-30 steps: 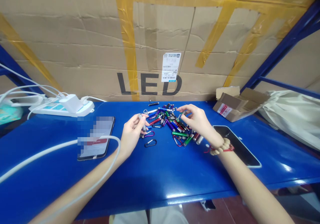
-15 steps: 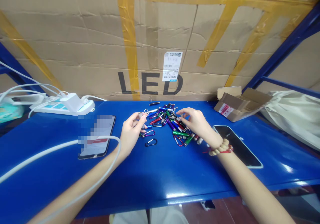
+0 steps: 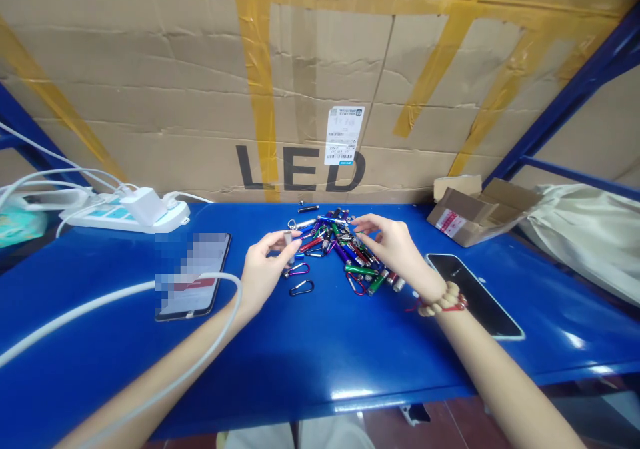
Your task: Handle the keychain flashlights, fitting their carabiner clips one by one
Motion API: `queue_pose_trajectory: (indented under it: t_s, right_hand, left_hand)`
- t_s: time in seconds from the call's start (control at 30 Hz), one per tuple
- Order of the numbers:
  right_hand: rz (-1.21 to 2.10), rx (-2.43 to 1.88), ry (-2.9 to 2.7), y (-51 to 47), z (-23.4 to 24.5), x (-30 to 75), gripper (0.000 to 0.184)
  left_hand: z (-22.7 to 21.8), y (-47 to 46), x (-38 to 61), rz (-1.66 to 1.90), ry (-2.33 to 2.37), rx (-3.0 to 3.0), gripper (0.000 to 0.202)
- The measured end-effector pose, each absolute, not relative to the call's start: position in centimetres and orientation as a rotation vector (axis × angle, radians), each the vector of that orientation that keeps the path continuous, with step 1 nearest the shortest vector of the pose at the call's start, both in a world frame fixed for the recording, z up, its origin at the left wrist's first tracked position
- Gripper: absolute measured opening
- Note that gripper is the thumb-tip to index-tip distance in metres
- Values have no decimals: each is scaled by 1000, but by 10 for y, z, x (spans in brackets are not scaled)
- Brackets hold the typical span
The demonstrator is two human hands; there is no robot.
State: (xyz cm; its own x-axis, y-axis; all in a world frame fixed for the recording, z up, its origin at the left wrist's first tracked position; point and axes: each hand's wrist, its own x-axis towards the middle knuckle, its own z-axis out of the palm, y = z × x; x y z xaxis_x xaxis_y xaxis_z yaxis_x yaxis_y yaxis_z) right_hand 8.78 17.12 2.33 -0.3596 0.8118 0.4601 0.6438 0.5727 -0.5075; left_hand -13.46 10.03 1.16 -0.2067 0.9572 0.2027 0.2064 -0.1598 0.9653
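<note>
We're pinching a silver tube point(image 3: 288, 237) in our left hand point(image 3: 267, 262); nearer us a black carabiner point(image 3: 303, 293) is lying; right of that grip a colourful pile point(image 3: 345, 250) is sprawling, our right hand point(image 3: 395, 245) curling over its edge, gripping or not, we can't tell!

I see free room from the tabletop's point(image 3: 320, 349) near edge up between the left hand point(image 3: 265, 262) and right hand point(image 3: 393, 245); a black carabiner point(image 3: 302, 291), then the tube heap point(image 3: 353, 254), block me. The carton point(image 3: 190, 122) walls off the far edge; a white cable point(image 3: 95, 304) crosses the left side.
</note>
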Motion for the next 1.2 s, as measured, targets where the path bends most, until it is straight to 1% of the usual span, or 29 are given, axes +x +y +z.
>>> queue_pose_trajectory:
  t_s: [0.23, 0.33, 0.5, 0.7, 0.77, 0.83, 0.93, 1.0, 1.1, 1.2]
  right_hand:
    - [243, -1239, -2099, 170, 27, 90, 21]
    - [226, -1258, -2112, 168, 26, 88, 23]
    - [341, -1187, -2031, 169, 28, 89, 18]
    - [372, -1141, -1669, 174, 38, 101, 28]
    - [494, -1083, -1584, 174, 39, 98, 32]
    - [709, -1011, -1551, 170, 38, 90, 35]
    - [1057, -930, -1551, 159, 34, 72, 39]
    - [1241, -903, -1563, 150, 32, 60, 39]
    - [1376, -869, -1545, 141, 29, 51, 33]
    - [1388, -869, -1492, 140, 28, 51, 31]
  left_hand:
    - [-5, 100, -130, 1220, 1435, 1693, 28]
    - [-12, 101, -128, 1085, 1412, 1969, 21]
    - [-20, 104, -130, 789, 1344, 2310, 19]
    - [-23, 106, -134, 838, 1447, 2317, 20]
    - [-19, 104, -132, 918, 1487, 2269, 23]
    - [-13, 102, -128, 1032, 1497, 2161, 26]
    - [-5, 98, -123, 1186, 1401, 1883, 27]
    - [-1, 96, -121, 1227, 1316, 1684, 31]
    - [1, 94, -122, 1203, 1200, 1474, 30]
    - [2, 93, -123, 1165, 1144, 1353, 28]
